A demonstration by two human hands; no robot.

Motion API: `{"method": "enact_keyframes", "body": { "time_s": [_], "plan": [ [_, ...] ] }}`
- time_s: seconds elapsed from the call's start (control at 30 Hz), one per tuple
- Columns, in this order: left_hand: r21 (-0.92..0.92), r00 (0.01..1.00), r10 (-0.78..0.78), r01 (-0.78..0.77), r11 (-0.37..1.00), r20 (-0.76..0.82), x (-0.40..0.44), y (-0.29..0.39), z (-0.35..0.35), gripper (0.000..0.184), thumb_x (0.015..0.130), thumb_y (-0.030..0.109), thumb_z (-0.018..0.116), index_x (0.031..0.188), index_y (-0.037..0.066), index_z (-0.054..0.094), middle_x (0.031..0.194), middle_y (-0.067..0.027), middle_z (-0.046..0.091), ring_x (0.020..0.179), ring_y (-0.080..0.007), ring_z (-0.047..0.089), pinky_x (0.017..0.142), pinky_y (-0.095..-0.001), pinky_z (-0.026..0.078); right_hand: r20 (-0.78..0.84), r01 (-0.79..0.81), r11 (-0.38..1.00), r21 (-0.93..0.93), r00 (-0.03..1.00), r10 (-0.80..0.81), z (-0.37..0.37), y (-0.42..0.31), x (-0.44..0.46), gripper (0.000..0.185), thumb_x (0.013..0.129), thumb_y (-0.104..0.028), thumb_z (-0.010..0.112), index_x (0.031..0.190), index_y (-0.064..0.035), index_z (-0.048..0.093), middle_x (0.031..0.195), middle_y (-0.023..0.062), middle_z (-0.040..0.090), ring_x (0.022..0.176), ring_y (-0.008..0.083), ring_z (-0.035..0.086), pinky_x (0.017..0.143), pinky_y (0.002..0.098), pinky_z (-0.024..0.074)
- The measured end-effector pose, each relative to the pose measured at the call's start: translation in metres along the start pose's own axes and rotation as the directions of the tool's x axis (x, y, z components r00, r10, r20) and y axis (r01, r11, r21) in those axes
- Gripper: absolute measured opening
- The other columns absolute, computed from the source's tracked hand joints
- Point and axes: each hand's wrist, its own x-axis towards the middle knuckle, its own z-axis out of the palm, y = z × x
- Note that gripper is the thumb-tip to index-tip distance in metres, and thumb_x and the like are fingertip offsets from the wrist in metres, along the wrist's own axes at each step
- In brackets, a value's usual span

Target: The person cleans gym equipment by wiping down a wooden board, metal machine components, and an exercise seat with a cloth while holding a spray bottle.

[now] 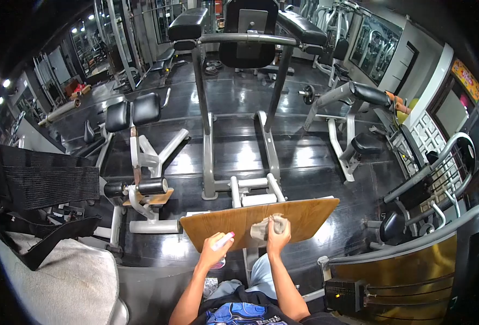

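Note:
A wooden board (310, 216) with a light brown grain tilts in front of me, fixed on a grey metal frame. My right hand (278, 238) is closed on a greyish cloth (259, 231), which lies against the board right of its middle. My left hand (211, 252) is wrapped round a spray bottle with a white and pink spray head (224, 240), close to the board's lower left edge. Most of the bottle is hidden behind the fingers; a little of its lower part shows beneath them.
A tall frame with black pads (248, 38) stands beyond the board. Left is a padded bench machine (144, 111); right, another machine with a black seat (366, 143). A pale towel-like cover (60, 276) lies at near left. A curved grey rail (413, 242) runs at near right.

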Motion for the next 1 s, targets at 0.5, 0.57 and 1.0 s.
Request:
{"method": "enact_keyframes", "body": {
  "time_s": [0.5,0.57,1.0],
  "plan": [
    [-0.021,0.995,0.017,-0.02,1.0,-0.1,0.001,-0.009,-0.003,0.018,0.089,0.016,0.066,0.09,-0.002,0.065,0.085,-0.0059,0.059,0.053,-0.0106,0.058,0.045,-0.0252,0.048,0.149,0.101,0.995,0.022,0.983,-0.103,0.006,-0.018,-0.006,0.022,0.076,-0.013,0.071,0.095,-0.0019,0.065,0.091,0.0135,0.062,0.086,0.0327,0.062,0.08,0.0378,0.0491],
    [-0.109,0.982,-0.003,-0.018,0.994,-0.188,0.001,-0.01,-0.002,0.013,0.088,0.01,0.066,0.092,-0.003,0.066,0.097,-0.0073,0.061,0.053,-0.0097,0.059,0.047,-0.0247,0.047,0.154,0.188,0.981,0.051,0.969,-0.193,0.011,-0.037,-0.012,0.021,0.075,-0.011,0.069,0.094,-0.002,0.065,0.092,0.0133,0.062,0.088,0.0325,0.062,0.081,0.0378,0.0489],
    [-0.207,0.978,-0.043,-0.001,0.978,-0.206,-0.004,-0.014,-0.015,0.02,0.087,0.011,0.067,0.1,-0.004,0.066,0.13,-0.0087,0.058,0.059,-0.0087,0.061,0.049,-0.0225,0.05,0.215,0.257,0.966,0.039,0.942,-0.259,0.009,-0.029,-0.013,0.022,0.073,0.0,0.071,0.094,-0.0029,0.068,0.101,0.0123,0.067,0.094,0.029,0.065,0.083,0.0366,0.0507]
  ]
}}
